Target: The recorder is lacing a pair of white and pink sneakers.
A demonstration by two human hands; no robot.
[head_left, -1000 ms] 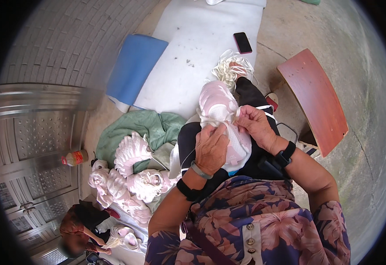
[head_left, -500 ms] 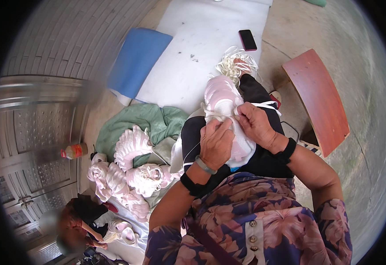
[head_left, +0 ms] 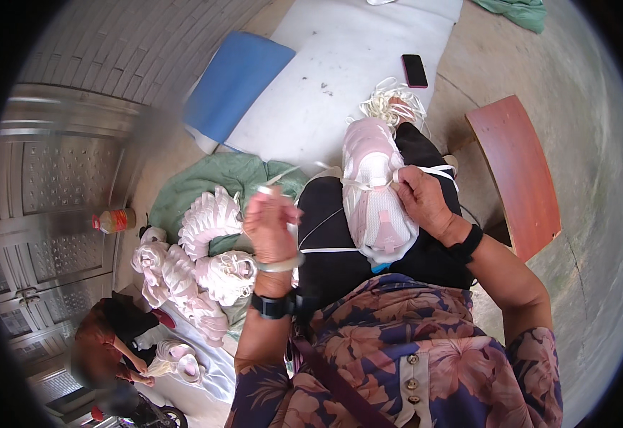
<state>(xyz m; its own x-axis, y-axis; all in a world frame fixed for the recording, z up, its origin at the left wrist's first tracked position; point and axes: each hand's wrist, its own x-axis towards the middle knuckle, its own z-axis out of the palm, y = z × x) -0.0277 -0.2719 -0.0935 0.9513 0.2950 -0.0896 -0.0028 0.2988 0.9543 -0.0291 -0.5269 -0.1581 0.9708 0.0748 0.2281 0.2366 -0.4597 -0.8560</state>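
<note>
A pale pink and white sneaker [head_left: 383,217] rests across my thighs, its white mesh part towards my body. A white shoelace [head_left: 360,185] crosses its upper, with a loose end out to the right. My right hand [head_left: 424,203] is closed at the shoe's right edge, thumb and forefinger pinching the lace. My left hand [head_left: 272,222] is raised to the left of the shoe, apart from it and blurred by motion. White lace shows at its fingertips, and a strand runs from there towards the shoe.
Several pink and white shoes [head_left: 190,285] lie on green cloth [head_left: 183,192] at left. Beyond my legs are a lace bundle [head_left: 390,103], a phone [head_left: 415,71] and a blue mat [head_left: 244,85]. A wooden stool [head_left: 518,171] stands right; a person [head_left: 122,342] works lower left.
My left hand has swung from the shoe's laces out to the left. My right hand stays at the shoe's right edge, still pinching. The view has shifted slightly.
</note>
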